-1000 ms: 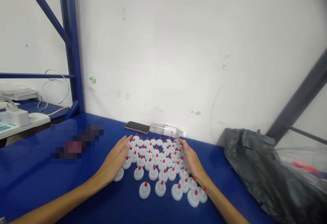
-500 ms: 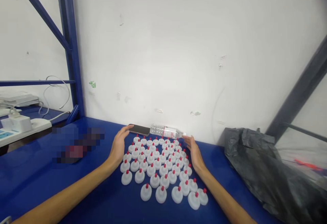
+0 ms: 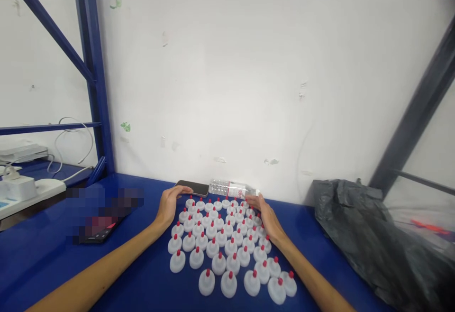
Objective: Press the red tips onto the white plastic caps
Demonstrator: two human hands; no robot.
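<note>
Curving inward, the fingers of the left hand (image 3: 168, 209) are hanging open, gripping nothing, their tips overlapping a phone (image 3: 199, 188) in view. The right hand (image 3: 268, 218) is holding nothing either, its open fingers lying near a clear bottle (image 3: 231, 189). Between the hands, red-tipped white pieces (image 3: 211, 231) are standing clustered on a blue table (image 3: 152, 283).

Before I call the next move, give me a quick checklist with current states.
1. White red-tipped pieces tips up: ok, on those in plain view.
2. Left hand empty: ok, nothing seen in it.
3. Left hand off the phone: cannot tell; they overlap in view.
4. Bottle upright: not ok, lying on its side.
5. Black bag apart from the pieces: ok, off to the right.
</note>
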